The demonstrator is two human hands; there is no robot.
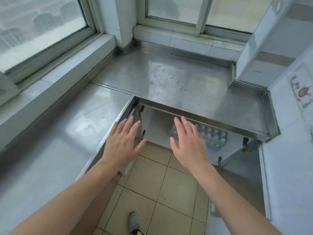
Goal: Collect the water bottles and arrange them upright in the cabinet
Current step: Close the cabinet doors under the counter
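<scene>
Several clear water bottles with white caps stand upright, packed together, on the right side of the open cabinet under the steel counter. My left hand is held out flat with fingers spread, in front of the cabinet's left door edge, holding nothing. My right hand is also flat and spread, in front of the cabinet opening, and covers the left part of the bottle group. Neither hand touches a bottle.
A stainless steel counter wraps the corner below two windows. The cabinet's right door swings open toward me; the left door is open too. Beige floor tiles and my shoe lie below. A tiled wall stands at right.
</scene>
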